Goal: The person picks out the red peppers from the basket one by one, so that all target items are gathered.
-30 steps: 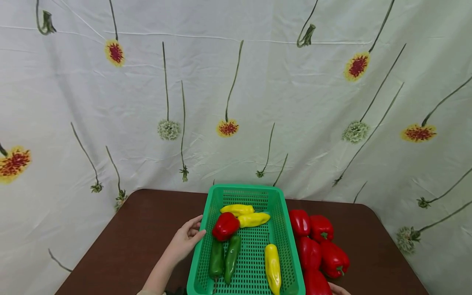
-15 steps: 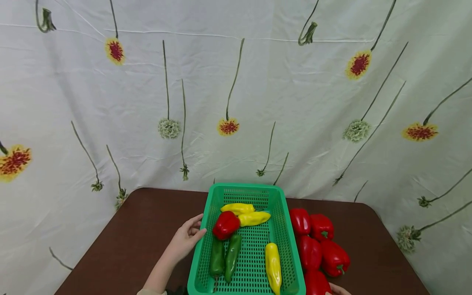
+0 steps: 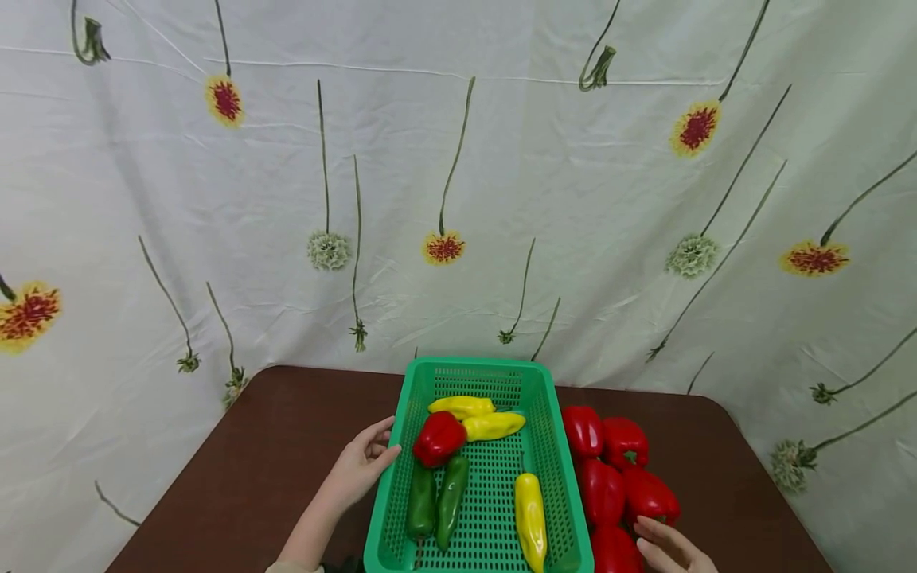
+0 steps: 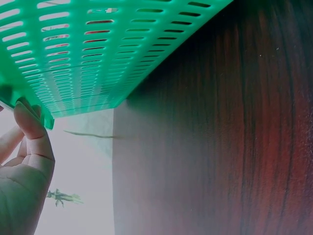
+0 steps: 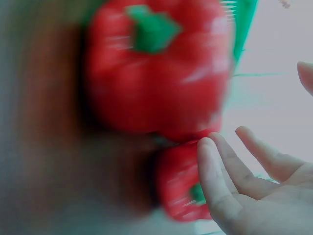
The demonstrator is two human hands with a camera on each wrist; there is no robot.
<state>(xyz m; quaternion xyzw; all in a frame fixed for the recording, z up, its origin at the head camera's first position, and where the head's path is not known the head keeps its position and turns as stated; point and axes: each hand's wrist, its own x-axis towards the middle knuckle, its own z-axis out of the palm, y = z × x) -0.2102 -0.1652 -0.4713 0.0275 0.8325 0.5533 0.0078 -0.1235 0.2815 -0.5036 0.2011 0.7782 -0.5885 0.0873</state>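
Note:
At the left side of the green perforated basket, my left hand holds the rim, with its thumb over the edge. The left wrist view has the thumb on the lip of the slotted wall. To the right of the basket, my right hand hovers at the near end of a group of red bell peppers. In the right wrist view, its fingers are extended and parted. They are close to a large, blurred red bell pepper, with another bell pepper behind.
Inside the basket lie one red bell pepper, two dark green peppers and several yellow peppers. The basket stands on a dark brown table. A white cloth with printed flowers hangs behind it.
My right hand has moved forward and up from beside the nearest red bell pepper, now showing more of its fingers. My left hand and the basket stay in place.

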